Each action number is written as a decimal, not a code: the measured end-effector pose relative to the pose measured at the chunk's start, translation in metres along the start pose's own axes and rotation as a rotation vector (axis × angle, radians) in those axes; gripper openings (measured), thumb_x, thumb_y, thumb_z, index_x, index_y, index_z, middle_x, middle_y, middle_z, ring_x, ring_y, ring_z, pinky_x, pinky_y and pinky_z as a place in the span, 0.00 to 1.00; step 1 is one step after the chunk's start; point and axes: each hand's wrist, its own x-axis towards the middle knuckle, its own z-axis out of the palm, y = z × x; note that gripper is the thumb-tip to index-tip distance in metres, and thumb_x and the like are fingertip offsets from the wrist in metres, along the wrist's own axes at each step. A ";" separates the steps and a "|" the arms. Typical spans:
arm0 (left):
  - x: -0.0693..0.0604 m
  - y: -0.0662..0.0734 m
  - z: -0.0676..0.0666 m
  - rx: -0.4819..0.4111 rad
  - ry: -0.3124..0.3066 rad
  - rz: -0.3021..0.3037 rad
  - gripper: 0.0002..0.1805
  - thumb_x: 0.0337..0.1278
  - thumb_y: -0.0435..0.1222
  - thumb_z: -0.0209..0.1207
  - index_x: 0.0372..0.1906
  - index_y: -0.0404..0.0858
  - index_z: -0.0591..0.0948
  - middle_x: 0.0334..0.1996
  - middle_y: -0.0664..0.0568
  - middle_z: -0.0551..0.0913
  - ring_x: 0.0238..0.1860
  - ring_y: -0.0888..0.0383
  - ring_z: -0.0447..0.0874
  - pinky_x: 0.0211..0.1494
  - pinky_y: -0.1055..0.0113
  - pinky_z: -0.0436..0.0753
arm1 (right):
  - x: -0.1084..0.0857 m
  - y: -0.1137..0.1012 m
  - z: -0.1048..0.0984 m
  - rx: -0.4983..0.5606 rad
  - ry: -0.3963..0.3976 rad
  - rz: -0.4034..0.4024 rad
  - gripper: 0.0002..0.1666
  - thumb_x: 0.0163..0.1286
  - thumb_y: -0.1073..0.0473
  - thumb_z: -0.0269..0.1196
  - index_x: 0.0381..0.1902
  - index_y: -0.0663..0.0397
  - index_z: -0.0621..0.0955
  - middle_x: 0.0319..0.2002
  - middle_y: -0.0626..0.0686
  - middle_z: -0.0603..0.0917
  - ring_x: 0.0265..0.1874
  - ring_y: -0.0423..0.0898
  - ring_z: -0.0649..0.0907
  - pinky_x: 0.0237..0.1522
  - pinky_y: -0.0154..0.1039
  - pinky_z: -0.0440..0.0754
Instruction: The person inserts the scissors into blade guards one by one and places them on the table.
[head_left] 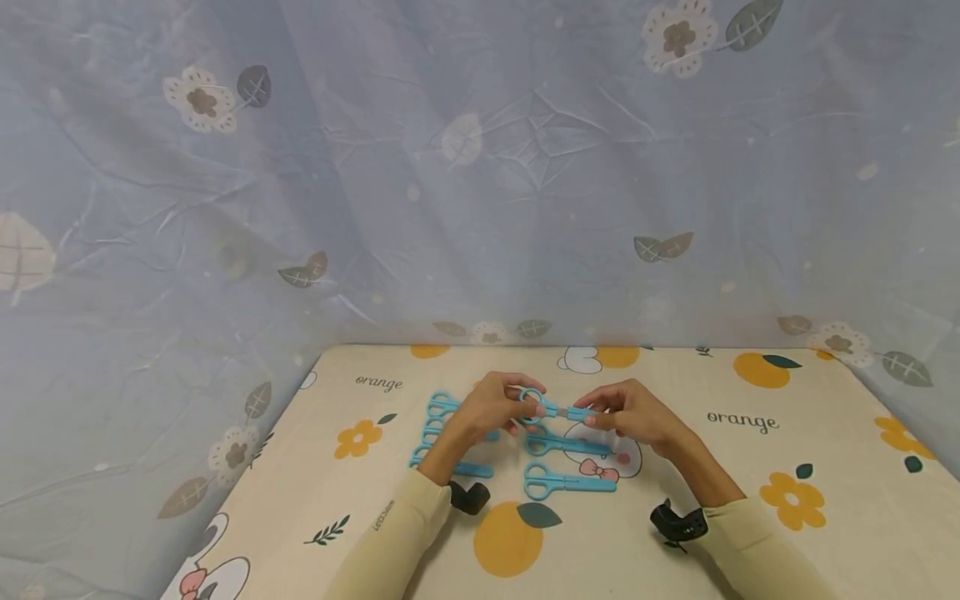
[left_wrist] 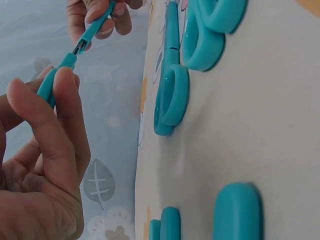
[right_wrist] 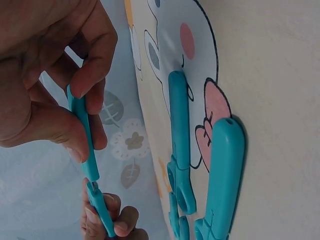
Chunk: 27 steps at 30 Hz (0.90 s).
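Observation:
A pair of blue scissors point(head_left: 551, 408) is held above the table between both hands. My left hand point(head_left: 495, 405) pinches it by the finger loops. With thumb and fingers, my right hand point(head_left: 630, 414) grips the blue blade cover point(right_wrist: 84, 135) at the other end. A short strip of metal blade point(left_wrist: 79, 47) shows between cover and handles. Below on the cloth lie two more covered scissors, a nearer pair point(head_left: 570, 482) and a farther pair point(head_left: 566, 443). Left of these, partly hidden by my left hand and forearm, several blue scissors point(head_left: 442, 404) lie in a column.
The table is covered by a cream cloth point(head_left: 360, 517) printed with oranges, flowers and rabbits. A pale blue flowered curtain point(head_left: 480, 208) hangs behind and at the sides. Black bands sit on my left wrist point(head_left: 470, 497) and right wrist point(head_left: 678, 522).

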 end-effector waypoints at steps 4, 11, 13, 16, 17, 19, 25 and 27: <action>0.001 0.000 0.003 -0.006 0.007 0.010 0.15 0.68 0.31 0.70 0.56 0.41 0.88 0.34 0.47 0.93 0.36 0.41 0.95 0.23 0.69 0.83 | 0.000 0.000 0.002 -0.002 0.012 -0.005 0.15 0.71 0.63 0.72 0.54 0.60 0.90 0.36 0.54 0.86 0.32 0.52 0.78 0.26 0.34 0.74; 0.001 0.001 0.007 0.003 0.011 0.018 0.15 0.68 0.29 0.69 0.57 0.38 0.88 0.32 0.49 0.92 0.39 0.34 0.93 0.22 0.70 0.82 | 0.001 0.002 0.004 -0.009 0.015 -0.005 0.15 0.71 0.63 0.72 0.53 0.61 0.90 0.35 0.54 0.87 0.32 0.48 0.77 0.25 0.34 0.74; 0.000 0.002 0.007 0.005 0.012 0.018 0.15 0.69 0.29 0.69 0.57 0.38 0.87 0.32 0.49 0.92 0.38 0.35 0.93 0.22 0.70 0.82 | 0.001 0.002 0.004 -0.014 0.021 -0.004 0.14 0.71 0.63 0.72 0.53 0.60 0.91 0.35 0.54 0.87 0.31 0.47 0.78 0.25 0.34 0.74; 0.001 0.002 0.008 0.006 0.013 0.019 0.15 0.68 0.29 0.69 0.58 0.37 0.87 0.32 0.49 0.92 0.37 0.37 0.94 0.22 0.71 0.82 | 0.001 0.002 0.004 -0.021 0.032 -0.003 0.14 0.71 0.64 0.72 0.52 0.59 0.91 0.35 0.54 0.87 0.32 0.47 0.78 0.25 0.34 0.74; 0.001 0.002 0.008 0.005 0.014 0.017 0.15 0.68 0.29 0.69 0.58 0.37 0.87 0.32 0.49 0.92 0.36 0.38 0.94 0.22 0.71 0.82 | 0.001 0.001 0.004 -0.023 0.035 -0.001 0.14 0.70 0.64 0.72 0.52 0.59 0.91 0.35 0.54 0.87 0.32 0.48 0.78 0.26 0.34 0.74; 0.002 0.001 0.008 0.000 0.016 0.013 0.15 0.68 0.29 0.70 0.57 0.37 0.87 0.32 0.48 0.92 0.36 0.39 0.94 0.21 0.71 0.82 | 0.001 0.001 0.005 -0.024 0.043 0.008 0.14 0.70 0.64 0.72 0.52 0.59 0.91 0.36 0.54 0.87 0.33 0.47 0.77 0.27 0.35 0.73; 0.002 0.000 0.010 0.004 0.021 0.008 0.14 0.66 0.29 0.71 0.55 0.39 0.88 0.32 0.46 0.92 0.35 0.39 0.94 0.22 0.69 0.82 | 0.001 0.000 0.009 -0.006 0.052 0.012 0.16 0.70 0.64 0.73 0.54 0.61 0.90 0.38 0.55 0.87 0.34 0.48 0.76 0.29 0.36 0.72; 0.001 0.000 0.011 0.017 0.019 0.017 0.13 0.67 0.29 0.71 0.54 0.40 0.88 0.32 0.47 0.91 0.34 0.40 0.93 0.22 0.69 0.83 | 0.001 0.000 0.009 0.001 0.053 0.014 0.16 0.69 0.64 0.73 0.54 0.62 0.90 0.38 0.56 0.87 0.34 0.47 0.76 0.28 0.35 0.71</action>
